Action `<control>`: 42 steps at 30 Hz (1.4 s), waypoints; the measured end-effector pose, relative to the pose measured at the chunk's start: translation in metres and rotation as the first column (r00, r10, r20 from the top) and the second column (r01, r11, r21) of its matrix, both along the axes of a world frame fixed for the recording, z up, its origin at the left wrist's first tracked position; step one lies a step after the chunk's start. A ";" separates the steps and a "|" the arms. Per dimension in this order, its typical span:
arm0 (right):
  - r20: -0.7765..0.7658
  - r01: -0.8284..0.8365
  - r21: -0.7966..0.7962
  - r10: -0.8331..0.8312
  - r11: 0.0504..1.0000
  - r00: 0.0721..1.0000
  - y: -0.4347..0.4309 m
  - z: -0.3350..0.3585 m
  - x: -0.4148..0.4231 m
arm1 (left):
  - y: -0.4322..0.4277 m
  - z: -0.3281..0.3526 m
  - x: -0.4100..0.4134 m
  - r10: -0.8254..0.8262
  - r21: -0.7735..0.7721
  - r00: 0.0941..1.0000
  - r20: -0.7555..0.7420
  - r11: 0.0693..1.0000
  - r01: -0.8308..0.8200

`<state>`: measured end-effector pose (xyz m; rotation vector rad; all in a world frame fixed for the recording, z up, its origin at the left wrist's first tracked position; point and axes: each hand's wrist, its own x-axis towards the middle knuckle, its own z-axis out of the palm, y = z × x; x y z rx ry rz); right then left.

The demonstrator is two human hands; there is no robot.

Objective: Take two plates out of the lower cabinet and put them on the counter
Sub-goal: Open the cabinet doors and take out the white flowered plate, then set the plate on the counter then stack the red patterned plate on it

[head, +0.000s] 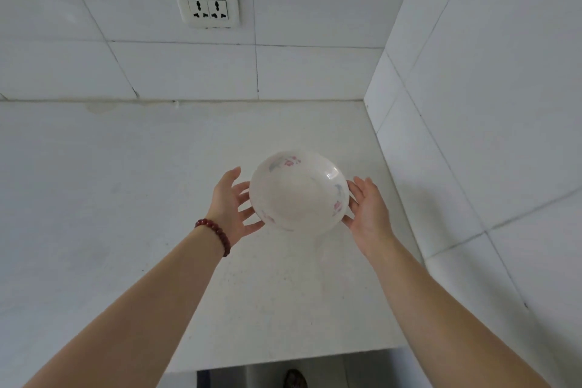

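Near the worktop's (pixel 126 198) right edge, I'm seeing left hand (pixel 231 205) and right hand (pixel 367 209) cradling the tilted plate (pixel 297 190) with spread fingers on opposite sides, likely balancing it for set-down.

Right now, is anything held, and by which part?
The white flowered plate over the counter, between both hands: fingers of the left hand against its left rim, fingers of the right hand against its right rim.

No legible text, brand, number or sign on plate (pixel 299 195) or wall socket (pixel 208 8).
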<state>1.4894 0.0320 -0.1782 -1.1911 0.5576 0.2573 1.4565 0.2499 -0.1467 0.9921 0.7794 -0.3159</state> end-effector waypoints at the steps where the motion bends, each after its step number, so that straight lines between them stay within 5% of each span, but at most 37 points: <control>1: 0.001 -0.004 -0.001 0.004 1.000 1.000 -0.001 -0.002 0.013 | -0.002 -0.002 0.012 0.008 0.003 1.000 0.001 1.000 -0.008; 14: 0.022 -0.004 -0.054 0.005 0.999 1.000 -0.006 -0.026 0.127 | -0.016 -0.027 0.120 0.016 0.052 1.000 0.021 0.999 -0.017; 42: 0.029 -0.005 -0.047 0.007 0.999 1.000 -0.020 -0.043 0.149 | -0.027 -0.046 0.146 -0.066 0.140 0.997 0.032 0.988 0.061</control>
